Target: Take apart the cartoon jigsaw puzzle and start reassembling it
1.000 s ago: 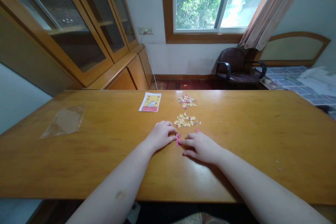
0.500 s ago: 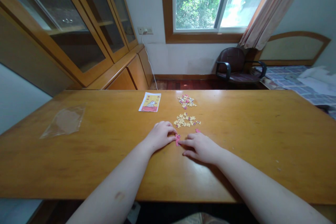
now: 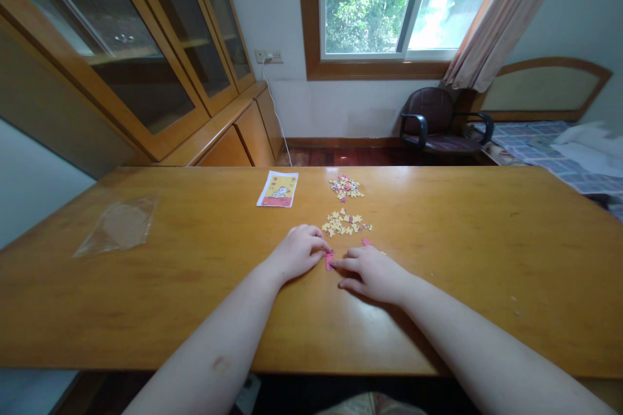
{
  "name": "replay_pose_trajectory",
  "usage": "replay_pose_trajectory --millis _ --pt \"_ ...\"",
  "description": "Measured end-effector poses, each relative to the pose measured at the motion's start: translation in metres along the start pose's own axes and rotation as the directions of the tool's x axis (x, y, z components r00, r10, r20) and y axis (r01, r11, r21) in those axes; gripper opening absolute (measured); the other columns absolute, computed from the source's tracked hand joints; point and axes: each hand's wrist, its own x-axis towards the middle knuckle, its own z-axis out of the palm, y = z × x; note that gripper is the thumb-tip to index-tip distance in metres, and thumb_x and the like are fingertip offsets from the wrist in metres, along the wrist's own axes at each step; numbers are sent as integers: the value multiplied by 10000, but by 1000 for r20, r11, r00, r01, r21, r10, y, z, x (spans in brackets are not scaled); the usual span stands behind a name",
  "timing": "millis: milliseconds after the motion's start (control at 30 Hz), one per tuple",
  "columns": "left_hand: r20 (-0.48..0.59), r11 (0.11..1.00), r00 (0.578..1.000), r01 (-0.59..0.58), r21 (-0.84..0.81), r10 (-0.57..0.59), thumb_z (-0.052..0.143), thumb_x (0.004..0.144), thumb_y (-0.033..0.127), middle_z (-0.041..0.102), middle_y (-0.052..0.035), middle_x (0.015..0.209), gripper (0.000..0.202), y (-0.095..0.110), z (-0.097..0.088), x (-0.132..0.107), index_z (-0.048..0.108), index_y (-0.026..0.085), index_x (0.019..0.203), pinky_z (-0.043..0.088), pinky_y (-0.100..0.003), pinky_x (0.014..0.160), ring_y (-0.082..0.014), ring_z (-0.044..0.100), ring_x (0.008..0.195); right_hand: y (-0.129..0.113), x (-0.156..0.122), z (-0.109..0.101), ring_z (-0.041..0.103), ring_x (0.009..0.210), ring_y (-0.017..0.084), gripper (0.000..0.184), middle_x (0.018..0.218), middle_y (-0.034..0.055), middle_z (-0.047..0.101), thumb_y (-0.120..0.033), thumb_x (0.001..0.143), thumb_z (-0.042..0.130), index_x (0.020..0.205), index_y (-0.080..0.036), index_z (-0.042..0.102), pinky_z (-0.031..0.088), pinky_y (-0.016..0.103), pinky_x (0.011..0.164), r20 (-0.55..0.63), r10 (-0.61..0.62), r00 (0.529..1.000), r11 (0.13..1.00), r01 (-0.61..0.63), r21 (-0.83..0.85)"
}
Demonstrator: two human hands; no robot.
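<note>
A few pink jigsaw puzzle pieces (image 3: 329,262) lie together on the wooden table between my hands. My left hand (image 3: 302,251) comes in from the left, its fingers curled and pinched at the upper end of these pieces. What exactly sits under the fingertips is mostly hidden. From the other side, my right hand (image 3: 372,270) rests on the table with its index finger stretched to the right edge of the pink pieces and its thumb apart below. Another pink puzzle piece (image 3: 366,242) shows just behind the right hand, partly covered by it.
Beyond my hands lies a spread of yellow puzzle pieces (image 3: 344,224), with a mixed pile of pieces (image 3: 346,187) farther back. A picture card (image 3: 278,189) lies left of them. A clear plastic bag (image 3: 119,225) is on the table's left side.
My left fingertips have shifted slightly right over the upper end of the pink pieces. The right hand stays put.
</note>
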Motion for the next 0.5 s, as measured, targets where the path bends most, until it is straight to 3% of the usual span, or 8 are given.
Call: replay_pose_trajectory --millis 500 --pt "4 1000 1000 -14 0 14 565 828 205 647 -23 922 215 0 2 0 743 295 910 439 -320 848 -174 568 890 -1 0 -1 583 905 215 385 994 73 639 -419 889 517 1244 -285 579 386 353 841 2 9 1000 1000 -9 10"
